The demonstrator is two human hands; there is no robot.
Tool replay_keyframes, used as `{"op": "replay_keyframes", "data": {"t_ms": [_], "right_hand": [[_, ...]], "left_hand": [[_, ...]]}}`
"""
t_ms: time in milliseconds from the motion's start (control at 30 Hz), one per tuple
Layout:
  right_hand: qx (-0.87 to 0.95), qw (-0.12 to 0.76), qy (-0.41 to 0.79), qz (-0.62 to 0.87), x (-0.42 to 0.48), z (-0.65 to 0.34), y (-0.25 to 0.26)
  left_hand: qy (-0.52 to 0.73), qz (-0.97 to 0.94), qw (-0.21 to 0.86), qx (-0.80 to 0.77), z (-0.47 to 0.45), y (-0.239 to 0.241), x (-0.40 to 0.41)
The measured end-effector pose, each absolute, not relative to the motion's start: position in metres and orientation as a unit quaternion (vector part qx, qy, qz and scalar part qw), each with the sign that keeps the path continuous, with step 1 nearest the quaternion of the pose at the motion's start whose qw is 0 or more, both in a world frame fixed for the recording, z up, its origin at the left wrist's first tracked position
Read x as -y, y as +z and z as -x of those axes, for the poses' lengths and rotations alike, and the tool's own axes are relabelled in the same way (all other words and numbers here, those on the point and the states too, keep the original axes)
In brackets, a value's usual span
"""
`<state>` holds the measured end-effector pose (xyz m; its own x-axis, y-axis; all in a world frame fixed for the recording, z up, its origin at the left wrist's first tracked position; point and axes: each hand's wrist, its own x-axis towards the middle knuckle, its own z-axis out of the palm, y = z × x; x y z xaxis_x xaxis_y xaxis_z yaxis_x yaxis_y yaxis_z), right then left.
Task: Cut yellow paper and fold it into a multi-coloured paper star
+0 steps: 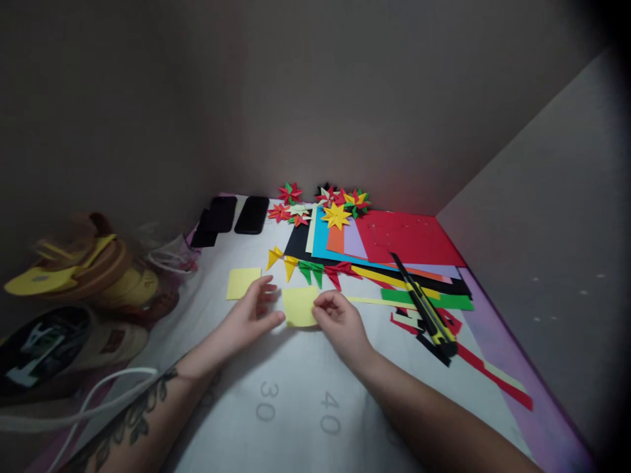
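Observation:
A small yellow paper square (298, 306) lies on the white cutting mat (296, 394). My left hand (251, 315) touches its left edge, fingers loosely apart. My right hand (340, 322) pinches the paper's right edge with curled fingers. A second yellow square (242, 282) lies just left of my left hand. Beyond the paper sit folded paper points (315, 268) in yellow, green and red.
A stack of coloured paper sheets (394, 246) lies at the right with a yellow-black utility knife (426, 309) and paper strips (493, 378). Folded paper stars (325, 203) and two dark phones (236, 215) sit at the back. Shoes (73, 276) and a white cable (98, 401) are at the left.

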<state>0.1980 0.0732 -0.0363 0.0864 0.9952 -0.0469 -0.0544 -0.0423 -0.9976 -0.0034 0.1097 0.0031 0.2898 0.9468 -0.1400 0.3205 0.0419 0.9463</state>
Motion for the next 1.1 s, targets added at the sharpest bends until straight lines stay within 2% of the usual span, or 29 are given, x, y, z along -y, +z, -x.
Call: {"op": "replay_keyframes", "data": {"t_ms": [100,233,333,500,633,767,1100], "right_hand": [[0.493,0.501,0.501,0.504,-0.07,-0.194,-0.035],[0.542,0.457,0.453,0.541,-0.069,-0.192,-0.034],[0.591,0.437,0.398,0.549,-0.07,-0.198,-0.033],[0.734,0.44,0.287,0.43,-0.073,-0.212,-0.029],[0.77,0.438,0.255,0.389,-0.074,-0.214,-0.03],[0.748,0.451,0.284,0.395,-0.074,-0.213,-0.029],[0.55,0.507,0.492,0.445,-0.077,-0.207,-0.028]], "left_hand": [[0.305,-0.594,0.573,-0.476,-0.009,-0.001,-0.1],[0.281,-0.611,0.521,-0.525,-0.005,0.0,-0.101],[0.279,-0.591,0.535,-0.535,0.0,0.0,-0.105],[0.307,-0.536,0.591,-0.519,0.002,-0.001,-0.107],[0.298,-0.535,0.606,-0.508,0.002,-0.002,-0.107],[0.287,-0.546,0.609,-0.498,0.001,-0.002,-0.105],[0.262,-0.573,0.618,-0.47,-0.006,0.01,-0.097]]}}
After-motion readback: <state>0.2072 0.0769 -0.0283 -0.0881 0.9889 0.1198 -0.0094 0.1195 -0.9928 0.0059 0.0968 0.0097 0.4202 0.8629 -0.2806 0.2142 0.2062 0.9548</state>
